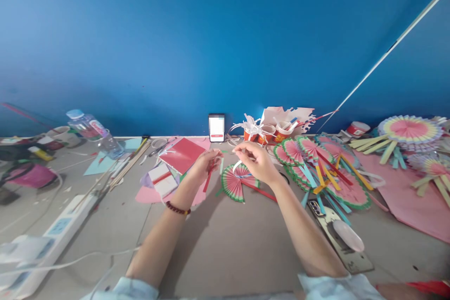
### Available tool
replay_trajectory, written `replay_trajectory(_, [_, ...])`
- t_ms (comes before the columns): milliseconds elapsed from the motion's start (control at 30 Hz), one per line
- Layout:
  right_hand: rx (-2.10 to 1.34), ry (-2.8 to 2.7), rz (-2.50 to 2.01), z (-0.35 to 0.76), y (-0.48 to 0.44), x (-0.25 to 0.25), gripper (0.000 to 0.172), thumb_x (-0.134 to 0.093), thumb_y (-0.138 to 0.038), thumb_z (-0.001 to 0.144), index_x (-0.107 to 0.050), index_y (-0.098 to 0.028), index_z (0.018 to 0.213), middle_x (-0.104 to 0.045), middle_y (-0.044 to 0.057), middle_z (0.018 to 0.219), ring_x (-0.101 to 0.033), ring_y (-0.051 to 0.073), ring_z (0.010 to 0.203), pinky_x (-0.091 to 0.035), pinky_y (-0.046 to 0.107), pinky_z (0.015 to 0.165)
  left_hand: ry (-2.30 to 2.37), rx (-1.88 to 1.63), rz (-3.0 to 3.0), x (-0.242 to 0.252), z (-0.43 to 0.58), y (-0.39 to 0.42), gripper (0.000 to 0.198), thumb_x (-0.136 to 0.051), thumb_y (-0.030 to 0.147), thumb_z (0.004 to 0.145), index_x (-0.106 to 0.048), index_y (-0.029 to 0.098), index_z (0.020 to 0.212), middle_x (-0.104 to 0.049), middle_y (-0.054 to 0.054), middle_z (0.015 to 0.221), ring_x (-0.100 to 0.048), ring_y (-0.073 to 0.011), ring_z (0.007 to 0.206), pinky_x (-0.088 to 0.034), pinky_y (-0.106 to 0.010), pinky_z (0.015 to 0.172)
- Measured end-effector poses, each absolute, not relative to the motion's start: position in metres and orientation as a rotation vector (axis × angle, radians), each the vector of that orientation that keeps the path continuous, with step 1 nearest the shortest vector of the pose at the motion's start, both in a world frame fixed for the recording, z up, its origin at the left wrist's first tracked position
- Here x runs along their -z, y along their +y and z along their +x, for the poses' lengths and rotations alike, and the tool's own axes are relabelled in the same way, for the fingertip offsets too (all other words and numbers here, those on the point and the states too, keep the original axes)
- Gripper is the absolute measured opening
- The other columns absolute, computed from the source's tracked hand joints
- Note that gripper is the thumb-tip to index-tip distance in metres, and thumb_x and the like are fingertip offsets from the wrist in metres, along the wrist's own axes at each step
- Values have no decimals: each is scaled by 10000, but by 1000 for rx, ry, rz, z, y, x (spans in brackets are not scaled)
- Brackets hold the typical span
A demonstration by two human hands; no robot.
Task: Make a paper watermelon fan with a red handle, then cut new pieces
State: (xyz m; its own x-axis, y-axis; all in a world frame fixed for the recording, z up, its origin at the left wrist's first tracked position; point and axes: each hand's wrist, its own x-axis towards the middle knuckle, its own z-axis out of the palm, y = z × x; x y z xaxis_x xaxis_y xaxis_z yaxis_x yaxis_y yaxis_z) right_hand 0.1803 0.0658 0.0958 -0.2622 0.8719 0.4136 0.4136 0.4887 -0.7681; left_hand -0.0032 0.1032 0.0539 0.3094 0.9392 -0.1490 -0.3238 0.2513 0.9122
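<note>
My right hand (256, 161) is closed in a pinch on a thin white strip (236, 167), which curls down from the fingertips. Facing it, a short gap away, my left hand (206, 163) has its fingertips pressed together. A red strip (208, 179) shows just below the left fingers; whether they hold it or it lies behind them is unclear. Beneath and between both hands lies a pleated paper fan (232, 183), pink inside with a green edge. Another red strip (262, 191) runs from the fan toward the lower right.
Left of centre lie red paper in clear wrap (183, 155) and a white pad (162, 180). Several finished fans (318, 157) and a phone (339, 236) lie at right. A lit phone (216, 128) stands against the wall. A bottle (92, 127) and power strip (52, 243) are left.
</note>
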Motion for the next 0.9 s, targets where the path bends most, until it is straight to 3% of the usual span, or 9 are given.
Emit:
replay_trajectory(67, [-782,-1783,-1075,183,67,-95,249,-439,-369,887,-595,-207,991,-600,39,877,-491,118,643,-401,230,573,770,-906,1019,-58,-4,101,287,-694,398,663,-566,161,760,-597,-31,777,-497,-84,558,-268,-203,431])
replay_trajectory(200, [-999,-1662,-1057,186,73,-90,284,-445,-366,867,-594,-219,1058,-580,24,842,-458,99,588,-366,217,513,674,-712,1066,-62,0,93,277,-668,411,692,-543,176,764,-549,-7,633,-498,-100,518,-256,-205,421])
replay_trajectory(367, [-1144,-1571,-1015,187,78,-82,293,-459,-327,847,-593,-243,1093,-548,8,861,-339,61,489,-305,215,452,681,-773,1081,-66,0,91,281,-672,406,691,-528,170,743,-598,-37,751,-449,-70,510,-181,-197,409])
replay_trajectory(567, [-1164,-1639,-955,186,75,-81,344,-453,-319,876,-592,-271,1187,-512,1,800,-322,68,504,-331,222,476,669,-844,1067,-66,0,92,274,-687,389,690,-545,156,725,-582,-21,713,-406,-51,492,-224,-204,437])
replay_trajectory(667, [-1229,-1661,-944,186,72,-86,413,-454,-316,878,-496,-323,1289,-527,1,866,-308,64,496,-326,219,460,670,-883,1101,-64,1,93,272,-669,393,713,-541,153,729,-584,-20,710,-382,-46,480,-226,-213,453])
replay_trajectory(800, [-1430,-1619,-916,186,69,-92,665,-544,-297,816,-247,-403,1402,-511,-5,1008,-326,39,470,-322,208,432,682,-899,1156,-64,2,93,281,-667,400,702,-533,154,727,-496,24,584,-329,-48,450,-180,-222,448])
replay_trajectory(900, [-1489,-1610,-941,185,68,-95,615,-542,-322,814,-307,-345,1382,-500,-25,819,-339,59,475,-301,207,425,712,-906,1151,-65,2,92,295,-669,411,680,-520,161,727,-418,52,529,-307,-52,443,-170,-221,450])
